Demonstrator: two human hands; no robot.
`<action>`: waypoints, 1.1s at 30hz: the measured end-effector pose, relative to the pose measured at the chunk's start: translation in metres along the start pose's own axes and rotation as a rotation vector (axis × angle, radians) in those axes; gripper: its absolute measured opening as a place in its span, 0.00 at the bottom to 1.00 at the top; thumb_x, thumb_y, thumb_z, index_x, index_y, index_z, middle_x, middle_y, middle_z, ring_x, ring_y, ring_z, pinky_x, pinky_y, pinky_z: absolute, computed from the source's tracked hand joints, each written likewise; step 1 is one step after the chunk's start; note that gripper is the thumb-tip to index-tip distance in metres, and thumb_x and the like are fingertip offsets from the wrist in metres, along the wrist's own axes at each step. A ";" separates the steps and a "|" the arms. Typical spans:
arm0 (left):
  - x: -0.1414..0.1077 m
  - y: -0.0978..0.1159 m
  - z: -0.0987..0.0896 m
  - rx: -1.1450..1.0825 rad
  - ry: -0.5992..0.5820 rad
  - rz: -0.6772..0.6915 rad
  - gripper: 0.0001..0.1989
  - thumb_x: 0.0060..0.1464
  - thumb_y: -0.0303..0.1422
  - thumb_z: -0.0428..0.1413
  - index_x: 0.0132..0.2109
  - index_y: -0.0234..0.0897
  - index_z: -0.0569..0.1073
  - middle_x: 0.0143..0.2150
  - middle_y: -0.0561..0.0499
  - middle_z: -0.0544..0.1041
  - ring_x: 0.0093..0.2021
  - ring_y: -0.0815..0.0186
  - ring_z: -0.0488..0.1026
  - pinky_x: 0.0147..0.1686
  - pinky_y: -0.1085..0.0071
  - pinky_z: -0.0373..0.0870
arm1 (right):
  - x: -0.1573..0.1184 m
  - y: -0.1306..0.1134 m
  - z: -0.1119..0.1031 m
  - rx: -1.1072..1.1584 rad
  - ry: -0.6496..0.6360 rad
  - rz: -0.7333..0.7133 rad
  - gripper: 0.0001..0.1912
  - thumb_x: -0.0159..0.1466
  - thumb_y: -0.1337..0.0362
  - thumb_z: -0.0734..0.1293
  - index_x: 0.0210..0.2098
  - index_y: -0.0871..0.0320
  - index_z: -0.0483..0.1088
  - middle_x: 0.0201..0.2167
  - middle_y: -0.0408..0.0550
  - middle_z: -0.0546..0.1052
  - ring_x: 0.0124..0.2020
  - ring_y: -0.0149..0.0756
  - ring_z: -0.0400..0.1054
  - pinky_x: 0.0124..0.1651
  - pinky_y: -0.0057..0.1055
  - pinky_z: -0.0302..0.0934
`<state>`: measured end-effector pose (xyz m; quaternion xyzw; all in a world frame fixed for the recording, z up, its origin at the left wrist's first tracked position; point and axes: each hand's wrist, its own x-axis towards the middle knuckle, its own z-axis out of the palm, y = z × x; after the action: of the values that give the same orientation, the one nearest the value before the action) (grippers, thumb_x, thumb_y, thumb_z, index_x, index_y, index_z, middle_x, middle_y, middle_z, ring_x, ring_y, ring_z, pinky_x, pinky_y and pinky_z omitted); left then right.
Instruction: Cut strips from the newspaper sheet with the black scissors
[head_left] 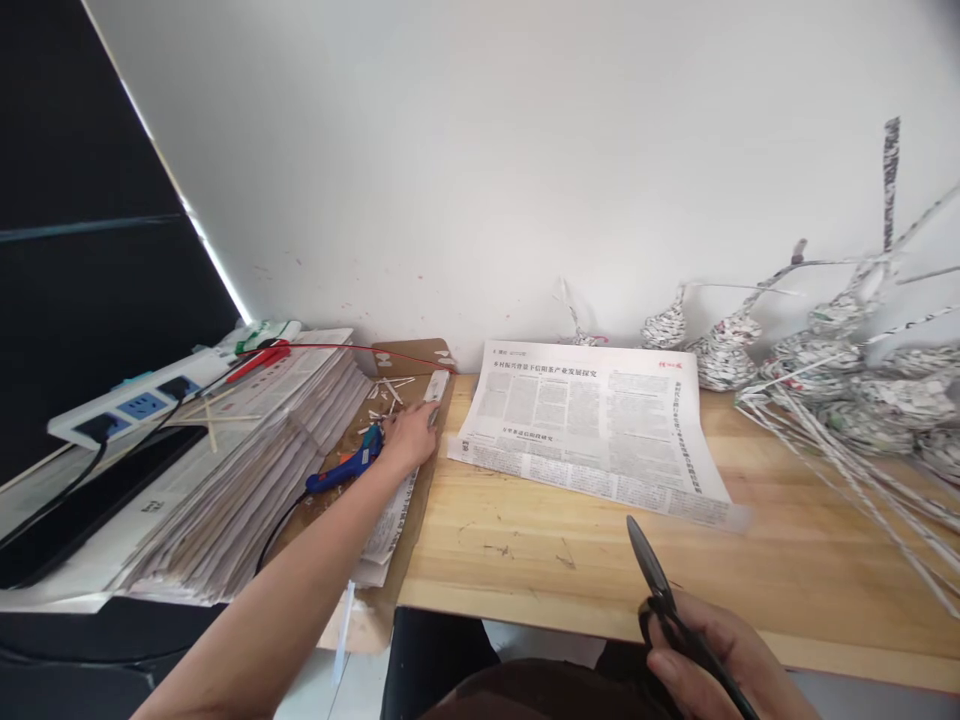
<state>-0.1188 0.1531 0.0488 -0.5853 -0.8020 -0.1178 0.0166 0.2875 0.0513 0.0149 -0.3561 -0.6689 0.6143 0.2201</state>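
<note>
My left hand (411, 436) reaches over the cardboard at the left, its fingers on or just above strips of newspaper (394, 520) stacked there; the fingertips are too small to tell what they touch. A blue glue gun (349, 470) lies just left of that wrist. Low at the right, my right hand (712, 650) is closed round dark scissors (664, 590), whose blades point up and to the left. Beyond them, a newspaper sheet (585, 420) lies spread on the wooden table (510, 540), with its near edge slightly curled.
A thick pile of newspapers (247, 480) stands at the left, bearing a power strip (142, 400), a black device (97, 500) and red-handled pliers (259, 360). Woven paper pieces (724, 355) and long paper rods (847, 470) sit at the right, near the wall.
</note>
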 end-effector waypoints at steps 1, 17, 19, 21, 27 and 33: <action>-0.001 0.000 0.000 -0.028 0.001 -0.002 0.19 0.63 0.38 0.57 0.58 0.38 0.70 0.59 0.42 0.72 0.53 0.56 0.73 0.51 0.52 0.74 | 0.000 0.002 0.000 0.010 -0.005 0.004 0.26 0.66 0.40 0.63 0.27 0.54 0.56 0.16 0.37 0.62 0.18 0.26 0.52 0.23 0.26 0.46; -0.063 0.023 -0.064 -1.181 0.076 -0.039 0.17 0.60 0.28 0.53 0.55 0.41 0.74 0.58 0.44 0.77 0.56 0.60 0.76 0.55 0.61 0.75 | -0.001 -0.003 -0.001 -0.041 -0.021 0.025 0.25 0.67 0.41 0.61 0.28 0.54 0.56 0.19 0.37 0.62 0.19 0.28 0.55 0.24 0.27 0.49; -0.081 0.035 -0.070 -1.560 -0.001 -0.161 0.15 0.56 0.24 0.56 0.49 0.42 0.77 0.55 0.46 0.79 0.53 0.64 0.77 0.49 0.71 0.77 | 0.000 -0.006 -0.001 -0.049 -0.019 0.041 0.24 0.67 0.42 0.62 0.28 0.54 0.57 0.19 0.37 0.62 0.20 0.29 0.56 0.25 0.28 0.50; -0.094 0.046 -0.074 -1.913 -0.064 -0.304 0.14 0.54 0.19 0.57 0.43 0.41 0.78 0.51 0.47 0.80 0.48 0.68 0.78 0.42 0.79 0.77 | -0.001 -0.008 -0.002 -0.069 -0.017 0.051 0.23 0.67 0.42 0.62 0.29 0.54 0.57 0.19 0.38 0.63 0.20 0.29 0.56 0.25 0.28 0.50; -0.111 0.059 -0.080 -2.157 -0.122 -0.410 0.14 0.54 0.17 0.57 0.40 0.41 0.79 0.47 0.49 0.79 0.42 0.72 0.78 0.38 0.82 0.76 | -0.003 -0.007 -0.002 -0.112 -0.003 0.052 0.24 0.68 0.42 0.61 0.28 0.54 0.58 0.19 0.39 0.64 0.21 0.30 0.57 0.26 0.28 0.51; -0.129 0.056 -0.073 -1.981 -0.020 -0.280 0.20 0.42 0.19 0.66 0.43 0.43 0.80 0.50 0.52 0.78 0.46 0.72 0.75 0.47 0.80 0.73 | -0.003 -0.006 0.000 -0.094 0.015 0.045 0.24 0.67 0.43 0.63 0.27 0.54 0.59 0.18 0.39 0.64 0.20 0.30 0.57 0.25 0.27 0.52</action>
<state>-0.0334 0.0331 0.1082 -0.2364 -0.4037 -0.7292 -0.4994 0.2885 0.0495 0.0212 -0.3853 -0.6872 0.5844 0.1942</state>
